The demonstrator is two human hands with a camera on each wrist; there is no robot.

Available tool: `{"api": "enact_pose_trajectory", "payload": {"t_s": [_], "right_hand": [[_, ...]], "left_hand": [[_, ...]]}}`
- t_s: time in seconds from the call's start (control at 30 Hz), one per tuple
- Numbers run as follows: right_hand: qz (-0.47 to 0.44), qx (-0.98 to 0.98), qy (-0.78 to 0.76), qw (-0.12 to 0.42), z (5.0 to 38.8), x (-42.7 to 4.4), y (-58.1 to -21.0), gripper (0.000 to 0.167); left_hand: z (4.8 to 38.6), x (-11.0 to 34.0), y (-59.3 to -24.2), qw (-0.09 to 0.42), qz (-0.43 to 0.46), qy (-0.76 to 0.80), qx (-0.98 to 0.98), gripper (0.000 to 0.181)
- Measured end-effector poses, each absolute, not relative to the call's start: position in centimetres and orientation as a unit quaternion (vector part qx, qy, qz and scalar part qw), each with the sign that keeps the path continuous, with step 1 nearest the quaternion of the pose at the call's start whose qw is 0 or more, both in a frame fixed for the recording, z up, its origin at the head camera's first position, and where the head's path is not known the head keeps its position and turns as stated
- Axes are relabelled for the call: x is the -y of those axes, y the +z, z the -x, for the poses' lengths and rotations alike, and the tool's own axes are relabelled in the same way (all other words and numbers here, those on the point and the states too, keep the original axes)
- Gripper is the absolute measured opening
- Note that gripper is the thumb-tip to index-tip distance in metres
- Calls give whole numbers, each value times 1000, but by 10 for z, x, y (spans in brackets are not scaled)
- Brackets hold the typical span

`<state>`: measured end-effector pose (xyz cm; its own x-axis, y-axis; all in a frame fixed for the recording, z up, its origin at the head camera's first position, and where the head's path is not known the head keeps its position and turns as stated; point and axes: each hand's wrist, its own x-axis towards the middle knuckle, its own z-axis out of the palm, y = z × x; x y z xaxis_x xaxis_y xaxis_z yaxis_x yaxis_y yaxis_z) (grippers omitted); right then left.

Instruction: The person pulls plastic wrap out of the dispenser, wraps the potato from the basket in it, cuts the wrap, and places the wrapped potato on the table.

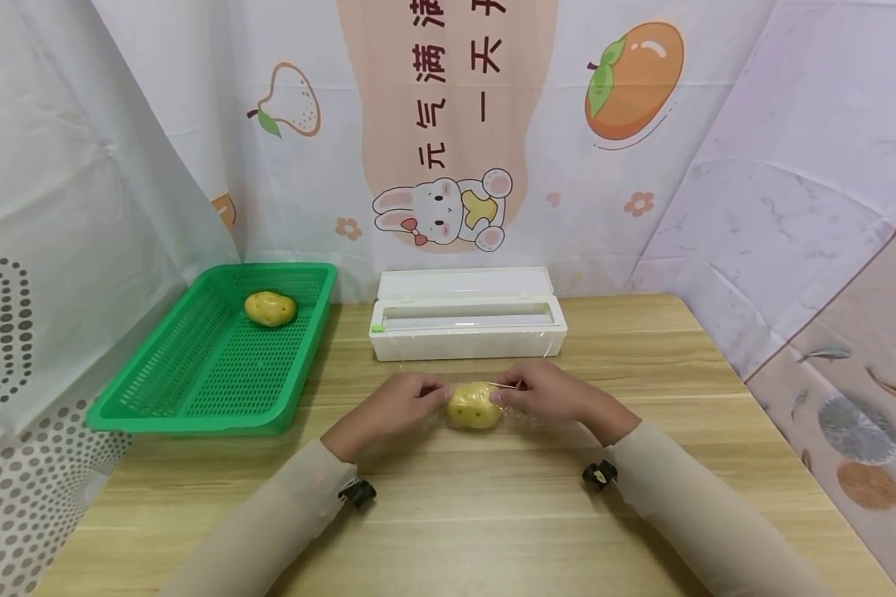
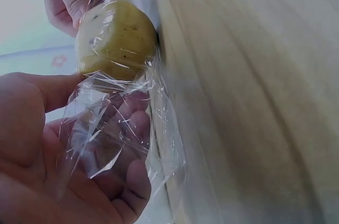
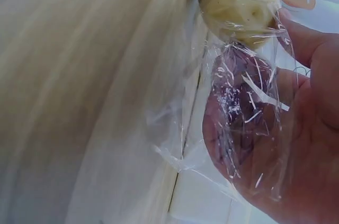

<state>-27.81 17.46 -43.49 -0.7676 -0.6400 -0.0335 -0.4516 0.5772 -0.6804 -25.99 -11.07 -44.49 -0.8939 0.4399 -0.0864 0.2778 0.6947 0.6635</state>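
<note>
A potato (image 1: 474, 406) is in the middle of the table (image 1: 448, 539), between two hands. It is yellow with small dark spots. Shiny clear wrap (image 2: 114, 134) goes over it, and loose, crinkly bits stick out at its left and right ends. The potato is down low by the wood, but I cannot tell if it touches it.

The left hand (image 1: 406, 404) is at the left end of the potato. Its thumb is by the potato's edge, and its bent fingers hold the loose wrap there. The right hand (image 1: 541, 391) is at the right end. Its thumb is against the side of the potato, and its fingers bend round the wrap on that side.

Just past the hands, on the far side, is a long white box (image 1: 470, 346). Its lid (image 1: 466, 283) is up at the back, and there is a small green bit (image 1: 377, 328) near its left end.

To the left is a green basket (image 1: 246, 377) with holes. A second potato (image 1: 270, 308) lies inside, at the far end.

Behind it all hangs a cloth (image 1: 306, 182) with a bunny (image 1: 440, 213) and an orange fruit (image 1: 635, 80) on it.
</note>
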Motion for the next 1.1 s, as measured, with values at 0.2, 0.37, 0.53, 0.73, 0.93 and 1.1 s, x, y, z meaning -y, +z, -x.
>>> {"api": "enact_pose_trajectory", "payload": {"t_s": [0.2, 0.37, 0.53, 0.73, 0.93, 1.1], "right_hand": [[289, -891, -313, 153, 284, -173, -433, 27], [270, -893, -325, 154, 289, -171, -433, 28], [247, -897, -346, 119, 292, -170, -433, 21], [236, -896, -368, 74, 294, -167, -433, 13], [240, -900, -361, 52, 295, -165, -432, 7], [237, -906, -348, 42, 296, -166, -433, 8]], "left_hand": [[269, 110, -445, 109, -183, 353, -911, 26], [275, 109, -447, 98, -147, 371, -912, 29], [278, 107, -446, 70, -105, 385, -914, 29], [281, 104, -444, 12, -108, 345, -932, 33], [284, 102, -443, -69, -131, 290, -945, 33], [285, 103, -446, -74, -162, 283, -942, 28]]}}
